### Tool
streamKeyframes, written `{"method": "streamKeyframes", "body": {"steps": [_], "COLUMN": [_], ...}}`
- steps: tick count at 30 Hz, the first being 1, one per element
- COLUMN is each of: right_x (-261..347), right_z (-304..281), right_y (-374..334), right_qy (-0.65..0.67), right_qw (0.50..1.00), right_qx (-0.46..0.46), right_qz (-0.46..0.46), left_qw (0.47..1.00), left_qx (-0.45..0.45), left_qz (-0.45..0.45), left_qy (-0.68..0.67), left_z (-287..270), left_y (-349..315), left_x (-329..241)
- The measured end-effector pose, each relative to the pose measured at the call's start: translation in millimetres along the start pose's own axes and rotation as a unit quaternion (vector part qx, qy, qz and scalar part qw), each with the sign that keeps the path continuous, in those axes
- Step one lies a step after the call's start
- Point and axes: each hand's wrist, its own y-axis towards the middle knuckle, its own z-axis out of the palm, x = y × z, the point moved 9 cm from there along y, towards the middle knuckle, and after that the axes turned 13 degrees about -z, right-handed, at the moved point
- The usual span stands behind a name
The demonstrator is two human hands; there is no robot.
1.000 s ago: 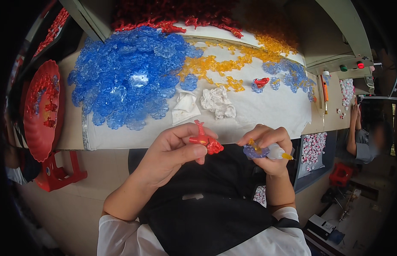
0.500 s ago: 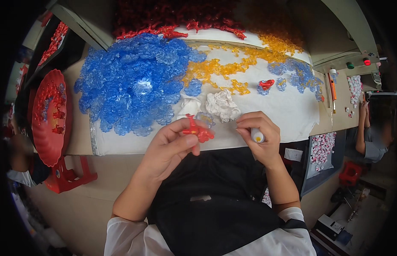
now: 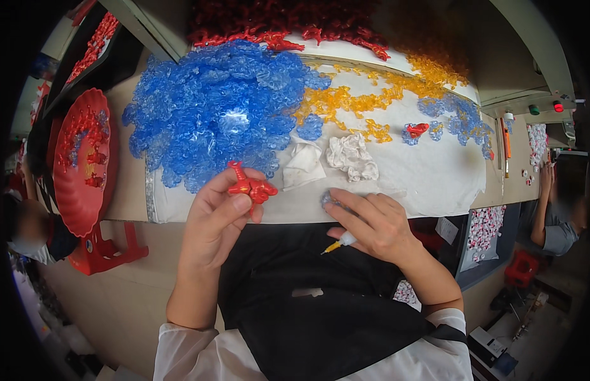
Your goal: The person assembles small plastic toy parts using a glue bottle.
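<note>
My left hand (image 3: 220, 217) holds a small red plastic piece (image 3: 250, 186) between thumb and fingers, just above the table's near edge. My right hand (image 3: 373, 223) rests at that edge on the white cloth (image 3: 434, 184), fingertips on a small blue translucent piece (image 3: 326, 199). A white applicator with a yellow tip (image 3: 338, 244) sticks out under that hand's palm. A large heap of blue translucent pieces (image 3: 212, 114) lies just beyond my left hand.
Yellow pieces (image 3: 345, 101) and red pieces (image 3: 295, 25) are spread across the far side. Two crumpled white rags (image 3: 333, 159) sit mid-table. A red tray (image 3: 82, 159) with pieces stands at the left, above a red stool (image 3: 101, 251). Another person (image 3: 555, 209) works at the right.
My right hand has dropped from chest height to the cloth, onto a blue piece. My left hand has kept the red piece and lifted it slightly toward the blue heap.
</note>
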Motion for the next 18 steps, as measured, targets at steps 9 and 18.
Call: {"method": "streamKeyframes", "body": {"steps": [9, 18], "right_x": [0, -6], "right_z": [-9, -38], "right_y": [-20, -19], "right_qy": [0.029, 0.185], "right_qw": [0.999, 0.968], "right_qx": [-0.043, -0.152], "right_qz": [0.016, 0.079], "left_qw": [0.997, 0.987], "left_qx": [0.039, 0.086], "left_qz": [-0.059, -0.121], "left_qy": [0.036, 0.054], "left_z": [34, 53], "left_y": [16, 13], "left_x": [21, 40]}}
